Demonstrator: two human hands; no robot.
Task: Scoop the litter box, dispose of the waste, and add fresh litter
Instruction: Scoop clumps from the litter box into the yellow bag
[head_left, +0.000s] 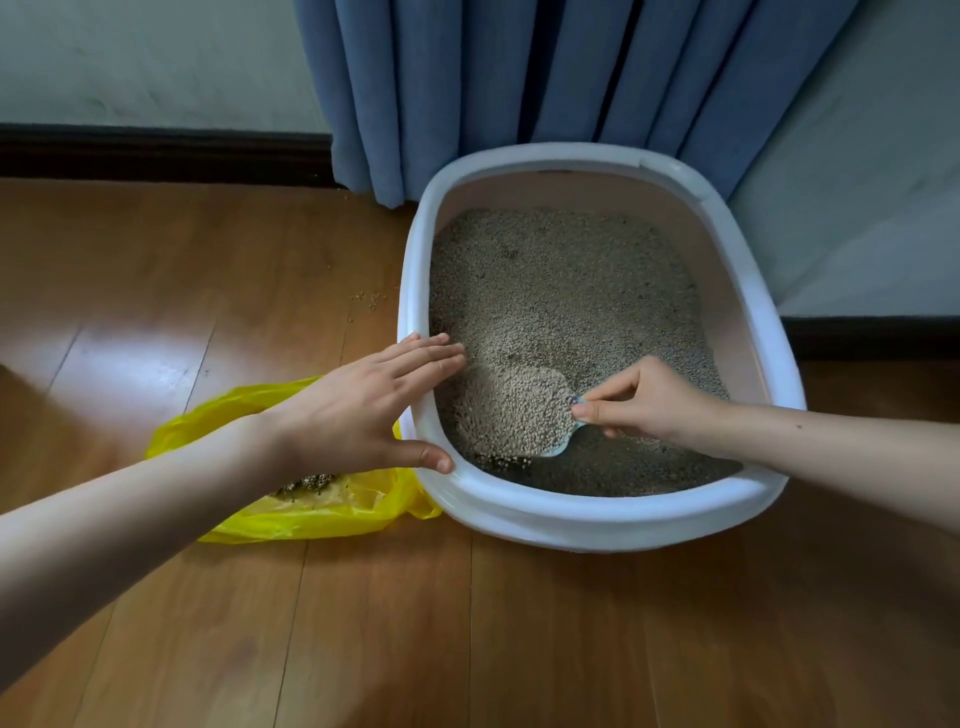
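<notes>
Looks like the scooping step is in full swing. The litter box (587, 514) sits on the wood floor (467, 639) by the blue curtain (519, 78), and the person's right hand (647, 397) pinches the handle of a pale blue scoop (558, 447) that's heaped with litter (561, 280), low over the near side of the box. The left hand (363, 415) lies flat with straight fingers on the box's left rim, steadying it. A yellow bag (311, 514) lies just left of the box, with some dark waste already inside. Next move is probably sifting the loose grains out, then carrying the scoop left over the rim to the bag without spilling. A few grains are scattered on the floor to the left.
</notes>
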